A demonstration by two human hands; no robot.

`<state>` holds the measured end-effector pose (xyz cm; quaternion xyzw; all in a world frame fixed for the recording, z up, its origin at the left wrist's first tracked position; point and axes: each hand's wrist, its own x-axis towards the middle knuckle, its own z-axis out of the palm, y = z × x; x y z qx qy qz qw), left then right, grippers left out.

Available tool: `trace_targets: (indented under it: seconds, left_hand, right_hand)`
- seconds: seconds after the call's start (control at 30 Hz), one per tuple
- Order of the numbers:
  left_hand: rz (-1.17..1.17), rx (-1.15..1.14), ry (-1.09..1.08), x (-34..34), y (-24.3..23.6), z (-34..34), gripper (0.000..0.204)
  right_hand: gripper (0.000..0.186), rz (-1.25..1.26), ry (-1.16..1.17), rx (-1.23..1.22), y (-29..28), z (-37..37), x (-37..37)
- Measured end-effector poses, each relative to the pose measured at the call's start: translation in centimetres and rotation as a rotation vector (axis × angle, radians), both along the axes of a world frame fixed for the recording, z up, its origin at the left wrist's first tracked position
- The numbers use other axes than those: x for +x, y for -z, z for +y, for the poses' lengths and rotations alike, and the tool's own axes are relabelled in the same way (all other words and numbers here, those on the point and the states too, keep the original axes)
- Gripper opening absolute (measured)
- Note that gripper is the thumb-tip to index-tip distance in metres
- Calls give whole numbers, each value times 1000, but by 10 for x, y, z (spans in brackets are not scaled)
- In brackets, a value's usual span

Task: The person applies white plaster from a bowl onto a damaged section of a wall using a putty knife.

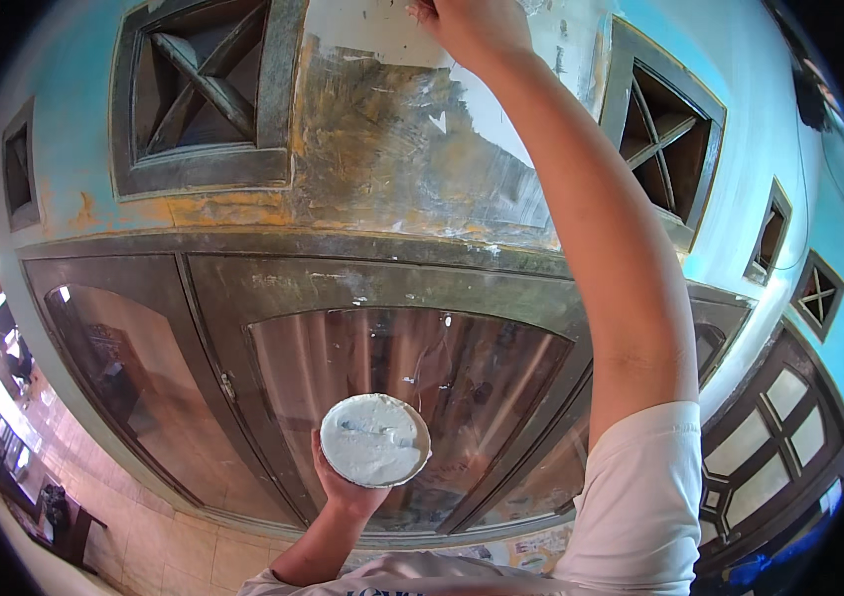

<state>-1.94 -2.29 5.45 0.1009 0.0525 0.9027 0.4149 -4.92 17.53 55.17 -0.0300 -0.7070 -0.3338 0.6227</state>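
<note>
L hand [341,482] cups a round bowl of white putty [374,439] from below, kept level in front of the window glass [412,377], while R hand [472,28], grip closed on something unclear, presses high on the patched wall [392,149] w/ arm stretched up.

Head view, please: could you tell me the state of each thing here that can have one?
Bowl: held up in the left hand, holding pale paste.
Right hand: raised against the wall, closed; what it grips is cut off.
Wall: scraped, partly patched white.
Window panes: shut.
</note>
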Motion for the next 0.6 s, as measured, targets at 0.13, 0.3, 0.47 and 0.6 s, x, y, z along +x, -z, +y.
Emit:
trace_targets:
  seconds: [0.13, 0.3, 0.47, 0.6]
  left_hand:
    - [48, 2, 20, 0, -4, -3, 69]
    - [111, -66, -56, -1, -2, -3, 68]
    - [46, -46, -32, -7, 5, -5, 68]
    - [59, -34, -39, -3, 2, -3, 68]
  right_hand:
    - [35, -70, 39, -90, 5, -10, 4]
    - [35, -63, -9, -60, 3, -17, 7]
    - [29, 105, -20, 80, -29, -16, 48]
    - [18, 77, -294, -79, -68, -10, 105]
